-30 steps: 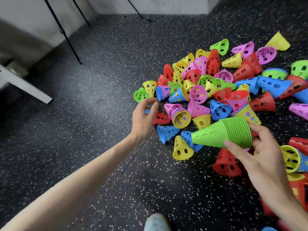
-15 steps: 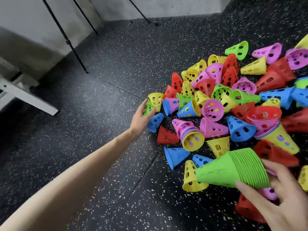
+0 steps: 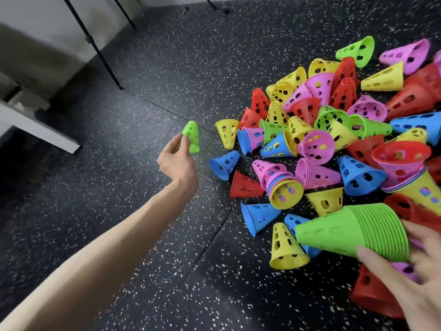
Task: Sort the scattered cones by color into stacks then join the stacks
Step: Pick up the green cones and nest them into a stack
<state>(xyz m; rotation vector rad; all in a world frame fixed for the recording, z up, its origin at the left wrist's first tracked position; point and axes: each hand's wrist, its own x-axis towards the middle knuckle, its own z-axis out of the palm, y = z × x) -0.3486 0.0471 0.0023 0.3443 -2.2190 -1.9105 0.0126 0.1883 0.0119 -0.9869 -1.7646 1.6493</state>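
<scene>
**Green cone lifted clear of the heap**

Half a second ago the left hand was reaching flat into the near edge of the pile; now it has drawn back to the left and holds a single green cone up off the floor, apart from the rest. Thumb and fingertips pinch the cone at its lower side, the other fingers curled in behind, and the perforated cone stands tilted above the knuckles.

Over on the right, the right hand grips the green stack, a thick nest of green cones lying on its side with the narrow end pointing left. Its fingers are spread and curled round the wide end, one finger across the front rim and others over the top.

Between and behind the two hands lies the pile of loose cones in red, yellow, pink, blue and green, tumbled over one another on the black speckled floor. Just left of the stack's tip stands a yellow cone upright, and a blue cone lies on its side beside it. A mixed pink, blue and yellow nest rests nearer the middle. A white bench edge shows at far left.
</scene>
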